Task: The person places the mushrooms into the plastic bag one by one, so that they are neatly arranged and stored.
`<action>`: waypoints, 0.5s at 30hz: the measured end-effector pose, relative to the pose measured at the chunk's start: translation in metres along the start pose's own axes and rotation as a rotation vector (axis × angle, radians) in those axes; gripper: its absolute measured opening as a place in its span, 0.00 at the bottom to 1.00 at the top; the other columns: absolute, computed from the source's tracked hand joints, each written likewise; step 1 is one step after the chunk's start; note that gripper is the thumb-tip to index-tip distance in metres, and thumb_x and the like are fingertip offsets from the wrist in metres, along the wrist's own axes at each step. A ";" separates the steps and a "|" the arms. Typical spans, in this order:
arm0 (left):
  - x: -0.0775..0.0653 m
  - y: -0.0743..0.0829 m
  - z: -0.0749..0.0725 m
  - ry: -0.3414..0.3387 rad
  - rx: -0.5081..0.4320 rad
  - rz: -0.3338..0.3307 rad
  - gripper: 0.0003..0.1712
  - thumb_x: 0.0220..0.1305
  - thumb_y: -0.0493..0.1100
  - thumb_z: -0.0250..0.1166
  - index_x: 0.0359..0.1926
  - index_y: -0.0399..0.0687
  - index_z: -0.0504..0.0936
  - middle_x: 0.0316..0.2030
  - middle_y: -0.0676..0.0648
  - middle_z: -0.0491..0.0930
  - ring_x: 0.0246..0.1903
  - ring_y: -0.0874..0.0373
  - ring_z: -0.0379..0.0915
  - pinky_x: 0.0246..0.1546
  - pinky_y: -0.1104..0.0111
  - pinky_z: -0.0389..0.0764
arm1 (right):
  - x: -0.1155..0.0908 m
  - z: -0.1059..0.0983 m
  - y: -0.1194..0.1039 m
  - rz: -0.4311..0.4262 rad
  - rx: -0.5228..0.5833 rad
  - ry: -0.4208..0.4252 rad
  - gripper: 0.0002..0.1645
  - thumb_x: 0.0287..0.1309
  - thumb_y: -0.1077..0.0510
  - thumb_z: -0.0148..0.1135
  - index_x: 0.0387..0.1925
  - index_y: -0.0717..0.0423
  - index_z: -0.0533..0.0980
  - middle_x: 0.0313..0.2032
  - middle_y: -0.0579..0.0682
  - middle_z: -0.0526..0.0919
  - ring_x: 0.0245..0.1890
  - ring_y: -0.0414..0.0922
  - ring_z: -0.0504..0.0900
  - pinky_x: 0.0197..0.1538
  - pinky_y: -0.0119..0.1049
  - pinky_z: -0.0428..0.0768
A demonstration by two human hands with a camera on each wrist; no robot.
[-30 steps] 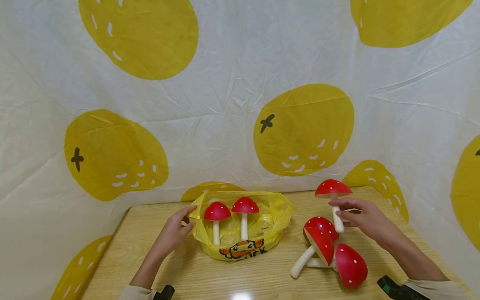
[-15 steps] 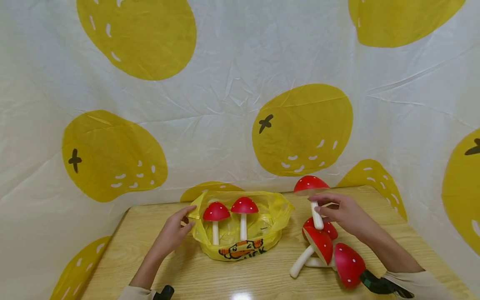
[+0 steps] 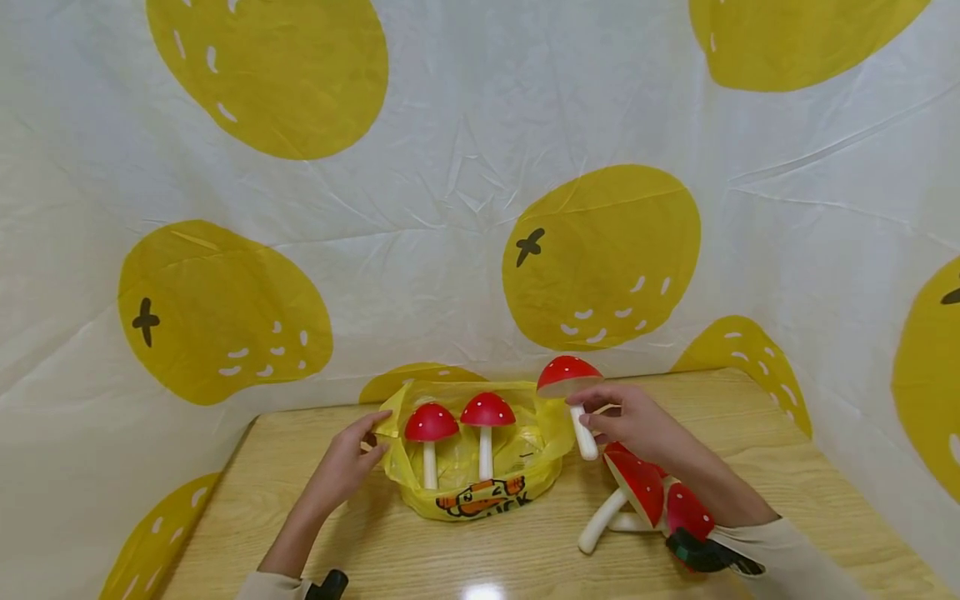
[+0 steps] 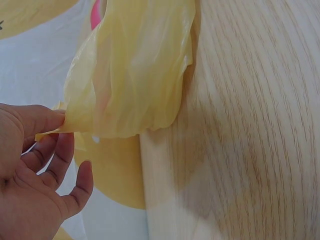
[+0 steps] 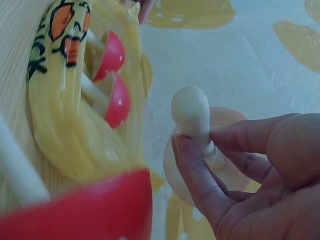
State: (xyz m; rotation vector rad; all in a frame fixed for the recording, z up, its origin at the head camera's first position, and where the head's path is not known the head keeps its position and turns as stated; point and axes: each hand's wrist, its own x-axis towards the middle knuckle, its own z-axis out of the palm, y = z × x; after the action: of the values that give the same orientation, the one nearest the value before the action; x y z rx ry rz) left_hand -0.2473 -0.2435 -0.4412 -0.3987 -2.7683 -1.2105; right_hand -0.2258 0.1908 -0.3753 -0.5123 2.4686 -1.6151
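Note:
A yellow plastic bag (image 3: 420, 502) stands with its mouth spread, a cartoon print on its front. Two toy mushrooms, a left one (image 3: 431, 423) and a right one (image 3: 487, 411), stand inside, caps up. My left hand (image 3: 351, 457) pinches the bag's left rim between thumb and fingers, plain in the left wrist view too. Just beyond the bag's right rim, my right hand (image 3: 626, 417) holds another toy mushroom (image 3: 568, 377) by its white stem, cap upward and slightly tilted. The right wrist view shows the stem end (image 5: 190, 107) between thumb and fingers.
Right of the bag, several more toy mushrooms (image 3: 633, 483) lie in a heap on the wooden table (image 3: 465, 554), partly hidden under my right forearm. A white cloth (image 3: 420, 292) printed with yellow fruit hangs behind the table and along both sides.
My right hand has carried the mushroom leftward, from above the heap's far side to the bag's right rim. My left hand has kept its grip on the bag.

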 end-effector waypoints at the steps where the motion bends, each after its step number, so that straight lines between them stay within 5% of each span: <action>1: 0.000 0.000 0.000 -0.002 -0.002 0.000 0.30 0.66 0.29 0.66 0.68 0.37 0.73 0.50 0.42 0.80 0.42 0.54 0.73 0.37 0.69 0.80 | 0.002 0.003 -0.001 0.004 0.005 -0.006 0.20 0.68 0.65 0.60 0.59 0.69 0.76 0.50 0.62 0.80 0.43 0.51 0.82 0.43 0.44 0.86; 15: 0.002 -0.003 0.000 -0.005 -0.015 0.001 0.30 0.66 0.29 0.65 0.68 0.37 0.73 0.53 0.40 0.80 0.42 0.54 0.73 0.36 0.70 0.80 | 0.031 0.048 -0.007 0.035 0.059 -0.062 0.16 0.70 0.67 0.58 0.56 0.67 0.77 0.50 0.62 0.78 0.43 0.50 0.80 0.46 0.49 0.86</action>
State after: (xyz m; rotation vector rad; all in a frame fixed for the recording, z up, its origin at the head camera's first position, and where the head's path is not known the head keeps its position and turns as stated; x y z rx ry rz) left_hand -0.2499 -0.2447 -0.4430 -0.4054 -2.7644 -1.2320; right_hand -0.2385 0.1364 -0.3869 -0.5001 2.3650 -1.6279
